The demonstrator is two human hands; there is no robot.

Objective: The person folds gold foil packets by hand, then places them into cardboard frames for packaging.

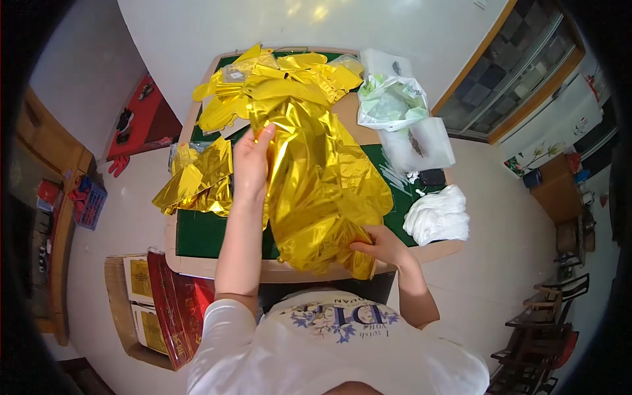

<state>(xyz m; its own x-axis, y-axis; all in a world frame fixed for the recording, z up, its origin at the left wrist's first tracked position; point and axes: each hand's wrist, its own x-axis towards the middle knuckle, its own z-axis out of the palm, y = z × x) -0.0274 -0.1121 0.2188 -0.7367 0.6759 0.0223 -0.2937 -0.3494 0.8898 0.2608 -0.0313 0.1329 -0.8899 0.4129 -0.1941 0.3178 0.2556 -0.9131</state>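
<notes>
A large crinkled sheet of gold foil [309, 178] hangs between my two hands over the near part of the green-topped table [197, 240]. My left hand [251, 161] grips its left edge, thumb on top. At the lower right, my right hand [382, 245] pinches the foil near the table's front edge; the fingers behind it are hidden. More gold foil pieces [224, 108] lie heaped at the back of the table, some in clear plastic. Another gold foil bundle [201, 178] rests to the left of my left forearm.
At the table's right are a plastic bag [393, 102], clear packets [418, 146], a black object [432, 178] and a white bundle [438, 216]. An open cardboard box [122, 309] stands on the floor at left. Stacked chairs [536, 316] are at right.
</notes>
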